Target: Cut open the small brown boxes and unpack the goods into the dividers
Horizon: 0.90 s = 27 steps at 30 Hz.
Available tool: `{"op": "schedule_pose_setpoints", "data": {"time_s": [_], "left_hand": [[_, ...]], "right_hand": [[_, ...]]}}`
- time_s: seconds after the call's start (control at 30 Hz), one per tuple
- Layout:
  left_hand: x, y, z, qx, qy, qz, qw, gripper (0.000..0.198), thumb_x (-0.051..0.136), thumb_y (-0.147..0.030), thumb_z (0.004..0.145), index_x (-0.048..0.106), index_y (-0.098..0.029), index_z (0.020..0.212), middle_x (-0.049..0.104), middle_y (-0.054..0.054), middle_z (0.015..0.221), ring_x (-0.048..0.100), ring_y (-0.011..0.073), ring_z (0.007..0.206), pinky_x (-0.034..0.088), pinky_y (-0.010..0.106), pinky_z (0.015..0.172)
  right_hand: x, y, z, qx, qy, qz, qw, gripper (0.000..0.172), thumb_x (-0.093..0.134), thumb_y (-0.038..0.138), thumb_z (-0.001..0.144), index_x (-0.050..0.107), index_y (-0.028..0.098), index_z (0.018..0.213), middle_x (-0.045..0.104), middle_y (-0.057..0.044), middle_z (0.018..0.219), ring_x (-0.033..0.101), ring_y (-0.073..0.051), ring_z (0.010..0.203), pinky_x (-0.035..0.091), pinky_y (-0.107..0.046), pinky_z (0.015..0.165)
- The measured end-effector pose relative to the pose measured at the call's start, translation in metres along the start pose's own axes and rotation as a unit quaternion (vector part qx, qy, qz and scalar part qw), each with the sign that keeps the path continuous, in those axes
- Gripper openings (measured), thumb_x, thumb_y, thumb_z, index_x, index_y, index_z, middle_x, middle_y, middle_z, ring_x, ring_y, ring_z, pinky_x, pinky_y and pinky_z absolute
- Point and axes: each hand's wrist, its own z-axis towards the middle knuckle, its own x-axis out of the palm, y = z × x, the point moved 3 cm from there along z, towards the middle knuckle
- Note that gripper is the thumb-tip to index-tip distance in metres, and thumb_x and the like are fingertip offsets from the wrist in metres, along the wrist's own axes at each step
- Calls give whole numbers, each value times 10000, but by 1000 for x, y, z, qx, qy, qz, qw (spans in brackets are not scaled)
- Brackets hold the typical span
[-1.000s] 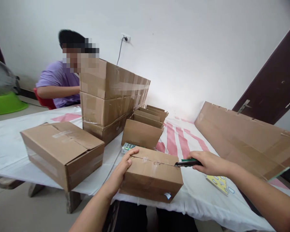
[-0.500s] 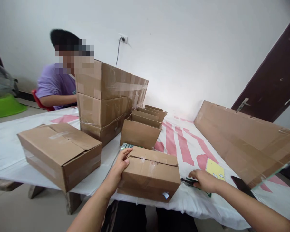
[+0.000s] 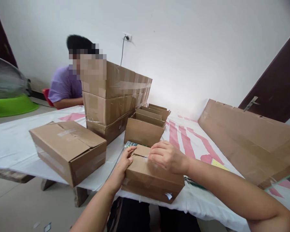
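A closed cardboard box (image 3: 152, 185) sits in front of me at the table's near edge, with a small pale label on its front side. My left hand (image 3: 123, 166) rests against the box's left end, fingers laid over its top corner and apart. Over the middle of the lid, along the flap seam, my right hand (image 3: 169, 156) has its fingers bent together; whatever lies under the fingertips is hidden. Behind the left fingers a green printed packet (image 3: 130, 144) shows in part. A dark and green object (image 3: 194, 183) pokes out beneath my right forearm.
Another closed box (image 3: 67, 141) stands to the left. Behind it rises a taped stack of boxes (image 3: 118, 103). Open boxes (image 3: 145, 130) line up ahead. A large cardboard panel (image 3: 246, 141) leans at the right. A person in purple (image 3: 66, 83) sits beyond the stack.
My right hand has left the dark object on the table and moved left and up onto the box's lid. The left hand stays at the box's left end. The view has shifted slightly.
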Motion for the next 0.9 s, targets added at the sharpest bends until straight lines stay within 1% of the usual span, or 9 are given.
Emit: {"op": "schedule_pose_setpoints", "data": {"time_s": [0.13, 0.27, 0.33, 0.43, 0.53, 0.6, 0.77, 0.83, 0.9], "left_hand": [[-2, 4, 2, 18, 10, -9, 1000, 567, 567, -508, 737, 522, -208, 1217, 575, 119, 1334, 485, 349, 1276, 353, 489, 1072], [-3, 3, 2, 19, 10, -11, 1000, 562, 576, -524, 746, 510, -205, 1204, 567, 122, 1334, 462, 341, 1298, 339, 470, 1083], [-3, 4, 2, 20, 13, -14, 1000, 558, 573, -523, 757, 501, -212, 1214, 553, 118, 1348, 450, 335, 1308, 329, 461, 1090], [-2, 4, 1, 17, 26, -23, 999, 575, 567, -530, 765, 481, -220, 1241, 544, 118, 1354, 464, 340, 1293, 328, 471, 1086], [-1, 1, 0, 13, 32, -28, 999, 598, 563, -552, 759, 473, -215, 1244, 550, 127, 1341, 477, 354, 1277, 326, 492, 1084], [1, -2, -1, 12, 32, -28, 999, 606, 561, -560, 755, 475, -211, 1243, 553, 131, 1336, 479, 362, 1272, 321, 506, 1085], [2, -3, -2, 11, 24, -25, 999, 645, 550, -536, 762, 464, -203, 1308, 543, 133, 1357, 454, 365, 1299, 313, 507, 1093], [1, -2, -2, 5, 13, -22, 1000, 662, 556, -529, 749, 458, -204, 1317, 542, 131, 1360, 455, 362, 1298, 323, 498, 1088], [0, -1, -2, 0, 5, -14, 1000, 646, 555, -526, 739, 473, -205, 1293, 551, 127, 1349, 453, 364, 1297, 324, 497, 1088]], "right_hand": [[10, 3, 22, -78, 71, -46, 993, 299, 424, 119, 960, 652, 155, 770, 706, -66, 867, 565, -210, 935, 408, -352, 794], [17, 0, 31, -96, 102, -40, 989, 310, 418, 119, 948, 616, 158, 713, 669, -55, 783, 546, -188, 816, 389, -344, 750], [23, -5, 31, -65, 98, -13, 993, 208, 475, 145, 912, 621, 160, 766, 671, -56, 805, 548, -190, 810, 391, -340, 730], [28, -18, 27, 53, 54, 52, 996, 73, 539, 144, 822, 610, 158, 809, 667, -62, 814, 558, -184, 770, 411, -315, 688], [22, -34, 17, 200, -21, 138, 970, 105, 494, 103, 799, 584, 157, 805, 654, -59, 801, 576, -157, 732, 447, -279, 684], [15, -38, 10, 256, -41, 193, 946, 120, 478, 103, 802, 581, 162, 815, 655, -48, 796, 582, -142, 702, 459, -260, 661], [-5, -23, -9, 277, -19, 275, 920, 156, 489, 103, 808, 589, 186, 895, 674, -23, 823, 609, -132, 704, 489, -250, 645], [-11, -10, -17, 267, -42, 286, 919, 213, 467, 83, 821, 574, 188, 973, 679, -31, 852, 628, -134, 731, 513, -251, 656], [-15, 5, -24, 231, -75, 270, 932, 262, 446, 71, 833, 562, 187, 1037, 687, -53, 900, 646, -151, 802, 540, -278, 719]]}}
